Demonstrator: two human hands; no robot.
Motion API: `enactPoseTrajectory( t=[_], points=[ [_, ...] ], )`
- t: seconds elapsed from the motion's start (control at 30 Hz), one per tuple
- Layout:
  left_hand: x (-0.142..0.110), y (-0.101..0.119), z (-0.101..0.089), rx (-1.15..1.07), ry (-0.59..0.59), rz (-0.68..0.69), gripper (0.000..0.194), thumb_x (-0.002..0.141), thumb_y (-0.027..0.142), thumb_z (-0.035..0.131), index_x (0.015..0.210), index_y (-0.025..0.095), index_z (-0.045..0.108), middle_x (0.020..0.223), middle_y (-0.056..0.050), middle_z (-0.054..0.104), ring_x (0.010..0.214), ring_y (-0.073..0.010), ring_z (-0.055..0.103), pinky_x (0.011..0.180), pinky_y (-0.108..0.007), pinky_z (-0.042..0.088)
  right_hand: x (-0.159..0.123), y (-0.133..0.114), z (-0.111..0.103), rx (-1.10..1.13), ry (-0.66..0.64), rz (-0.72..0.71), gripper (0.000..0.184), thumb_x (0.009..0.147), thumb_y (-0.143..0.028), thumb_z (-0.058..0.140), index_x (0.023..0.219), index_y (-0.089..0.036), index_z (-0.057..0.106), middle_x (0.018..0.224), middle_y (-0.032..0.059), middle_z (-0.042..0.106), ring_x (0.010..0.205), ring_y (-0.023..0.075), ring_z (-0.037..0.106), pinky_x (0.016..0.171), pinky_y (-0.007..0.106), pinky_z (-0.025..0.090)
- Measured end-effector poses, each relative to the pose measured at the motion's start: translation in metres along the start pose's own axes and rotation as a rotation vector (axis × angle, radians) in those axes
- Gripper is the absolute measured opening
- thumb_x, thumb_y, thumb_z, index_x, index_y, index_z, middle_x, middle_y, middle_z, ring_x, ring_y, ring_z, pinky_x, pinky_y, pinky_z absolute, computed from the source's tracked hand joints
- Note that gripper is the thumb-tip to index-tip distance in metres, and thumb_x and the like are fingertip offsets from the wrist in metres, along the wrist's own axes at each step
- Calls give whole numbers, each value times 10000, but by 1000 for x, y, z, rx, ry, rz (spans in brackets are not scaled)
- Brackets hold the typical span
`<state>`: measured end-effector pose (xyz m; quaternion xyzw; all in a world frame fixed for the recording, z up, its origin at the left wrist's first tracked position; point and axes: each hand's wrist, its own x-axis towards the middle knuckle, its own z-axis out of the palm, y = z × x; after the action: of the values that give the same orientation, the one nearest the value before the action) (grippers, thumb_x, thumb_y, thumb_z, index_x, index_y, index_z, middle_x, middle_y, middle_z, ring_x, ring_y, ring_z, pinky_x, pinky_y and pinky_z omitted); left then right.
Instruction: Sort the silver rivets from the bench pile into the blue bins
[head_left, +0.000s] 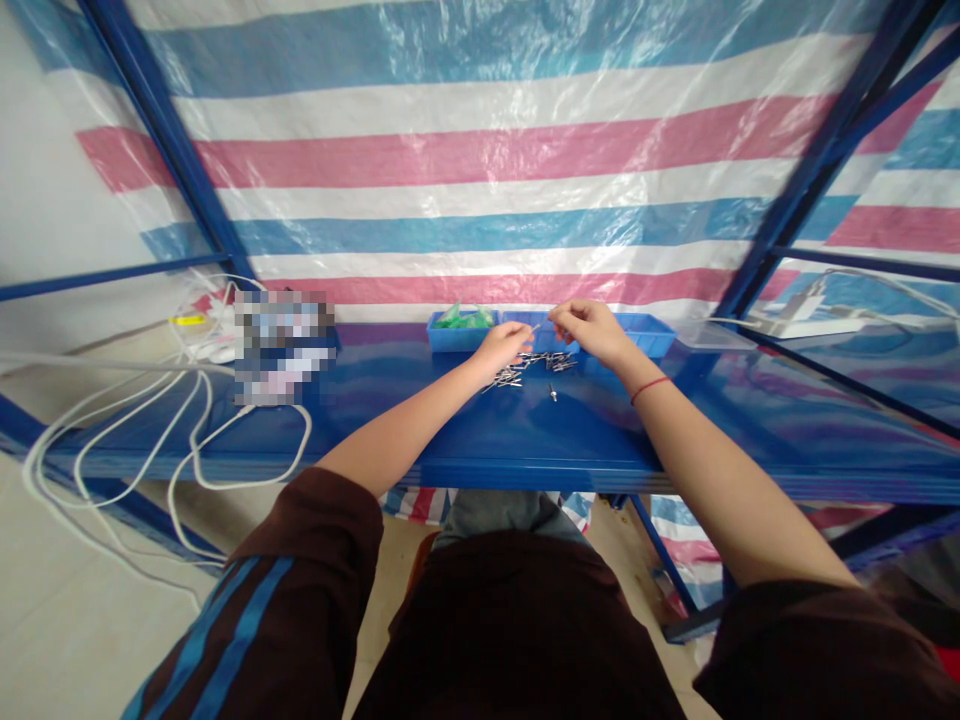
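Observation:
My left hand (pixel 501 350) is closed in a pinch above the shelf, with a small thin pale piece (pixel 535 327) showing at its fingertips. To the right of it, my right hand (pixel 589 325) is held with curled fingers near that piece. What its fingertips hold, if anything, is too small to make out. Below the hands lie two loose heaps of thin metal pins, a left heap (pixel 508 377) and a right heap (pixel 559 361). One single metal piece (pixel 553 393) with a thicker end lies apart, closer to the front edge.
Behind the hands stands a blue divided tray (pixel 660 335), with green plastic packaging (pixel 465 318) in its left compartment. White cables (pixel 195 430) loop over the left end of the blue shelf (pixel 390 420). A white power strip (pixel 806 315) lies at the right, near blue frame posts.

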<state>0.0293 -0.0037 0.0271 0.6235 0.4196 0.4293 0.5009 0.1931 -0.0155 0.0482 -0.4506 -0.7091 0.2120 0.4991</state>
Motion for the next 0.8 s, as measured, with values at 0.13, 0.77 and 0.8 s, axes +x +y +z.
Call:
enactPoseTrajectory(
  t=[0.13,0.77,0.8],
  points=[
    [-1,-2,2,98,-71,85,218,926,327,483,1050,179,584,1117,-78,661,867,-120,658,677,-197,490,-1,-2,-1,-156,32,-58,114,744,-213,542,641,-168,562,569,-6,545,538,108,499,537,245,389],
    [10,-6,-3,203,112,311,143,852,245,571,942,139,604,910,-52,674,768,-122,639,782,-272,496,1,0,0,-220,1,-267,227,787,-372,566,765,-165,658,868,89,709,786,198,623,726,326,473],
    [12,-7,-4,237,133,342,143,848,250,575,931,137,607,903,-55,675,789,-129,638,797,-275,492,1,2,-1,-244,7,-269,228,791,-366,559,768,-164,662,864,89,711,788,202,624,733,332,472]
  ],
)
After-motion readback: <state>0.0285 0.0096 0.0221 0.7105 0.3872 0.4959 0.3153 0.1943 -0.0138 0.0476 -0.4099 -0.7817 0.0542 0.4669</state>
